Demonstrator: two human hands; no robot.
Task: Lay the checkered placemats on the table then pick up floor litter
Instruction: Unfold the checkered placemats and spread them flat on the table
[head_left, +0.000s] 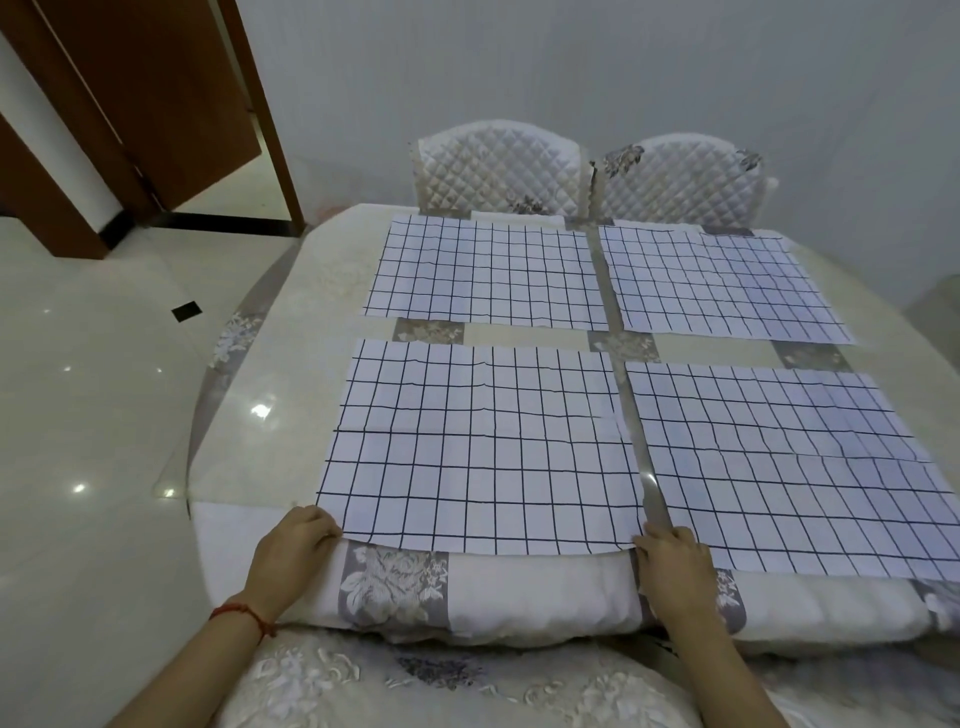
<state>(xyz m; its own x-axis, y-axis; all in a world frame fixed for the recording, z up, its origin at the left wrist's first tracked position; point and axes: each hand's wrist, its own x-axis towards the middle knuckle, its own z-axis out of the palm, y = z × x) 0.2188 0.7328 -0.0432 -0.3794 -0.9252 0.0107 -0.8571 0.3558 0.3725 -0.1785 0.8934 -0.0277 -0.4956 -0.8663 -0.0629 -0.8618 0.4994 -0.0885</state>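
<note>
Four white cloth placemats with thin dark grid lines lie flat on a big table (291, 312) that has a cream and grey flowered cover under clear glass. They make two rows of two, with thin gaps between them.

The near left placemat (483, 447) has its long side going left to right, and its short sides run away from the person. The left hand (293, 545) pinches its near left corner, fingers curled over the edge. The right hand (675, 566) grips its near right corner the same way. The near edge hangs just past the glass, a little lifted in the middle.

The near right placemat (795, 467) lies just beside it and is turned a little, so its far end tips to the left. The far left placemat (488, 273) and the far right placemat (727, 283) lie behind, also long side left to right.

Two white quilted chairs (501, 166) stand at the far side. A small dark square scrap (186, 310) lies on the shiny white floor (93, 364), left of the table, near a brown wooden door (171, 88).
</note>
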